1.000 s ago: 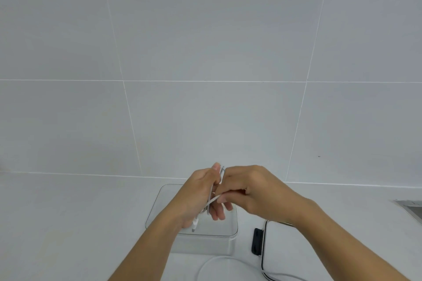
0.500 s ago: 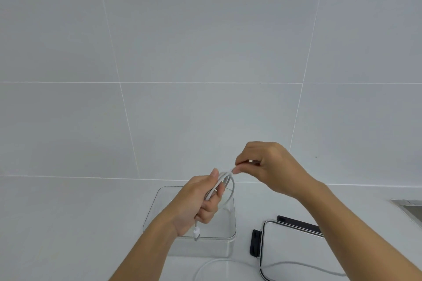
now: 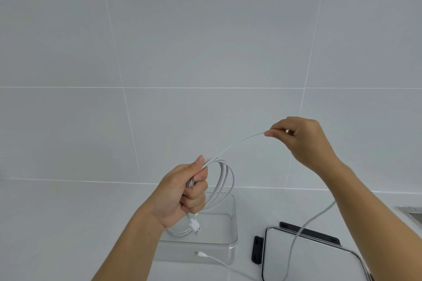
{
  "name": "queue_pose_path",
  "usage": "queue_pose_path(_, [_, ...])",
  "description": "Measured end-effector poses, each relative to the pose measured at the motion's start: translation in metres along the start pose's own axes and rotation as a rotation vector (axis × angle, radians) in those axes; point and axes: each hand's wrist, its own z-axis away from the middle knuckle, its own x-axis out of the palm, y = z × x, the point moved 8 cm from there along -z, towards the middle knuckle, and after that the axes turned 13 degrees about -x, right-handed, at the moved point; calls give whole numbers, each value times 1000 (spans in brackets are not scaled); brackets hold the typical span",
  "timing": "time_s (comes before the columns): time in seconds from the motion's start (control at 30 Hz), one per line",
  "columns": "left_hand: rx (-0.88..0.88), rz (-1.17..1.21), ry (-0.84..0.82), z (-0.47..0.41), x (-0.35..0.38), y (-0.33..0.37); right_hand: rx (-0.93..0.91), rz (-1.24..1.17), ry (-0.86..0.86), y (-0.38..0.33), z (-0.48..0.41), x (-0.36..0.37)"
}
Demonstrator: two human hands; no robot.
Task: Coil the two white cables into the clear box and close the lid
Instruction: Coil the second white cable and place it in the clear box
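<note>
Currently, nearest the camera, the cable's free tail [image 3: 230, 268] lies slack on the counter [image 3: 57, 223], its small connector [image 3: 201, 254] just in front of the clear box [image 3: 230, 219]. The run from it passes over the lid [image 3: 315, 255], which lies off the box at its right, black latches showing.

Left hand [image 3: 180, 196]: grip clamped on several loops of white cable [image 3: 226, 180] held over the open box, a plug [image 3: 194, 226] hanging below the fist. Right hand [image 3: 303, 141]: thumb and finger pinched on the same cable, drawn up and away to the right.

Risks, as judged:
- Tail dragging across the lid may snag a latch or shift the lid.
- Loops may spring loose if the left grip relaxes; the cable looks stiff.
- Connector may whip as slack is taken up.

A second cable cannot be told apart with certainty.

Counter is plain white; a metal edge [image 3: 411, 212] shows at far right. Beyond stands a pale tiled wall [image 3: 205, 52].
</note>
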Motion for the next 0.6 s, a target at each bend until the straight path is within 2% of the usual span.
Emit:
queue_pose_path(0.23, [6,56,2,7,-7,5,151,5,101,40,7,-15])
queue_pose_path(0.37, [15,78,-20,5,-2,5,173,64,104,46,14,-4])
queue_pose_path(0.53, [24,167,-16,0,-1,6,173,287,-26,51,26,27])
queue_pose_path(0.6, [40,242,-14,0,-3,9,212,305,-103,57,34,42])
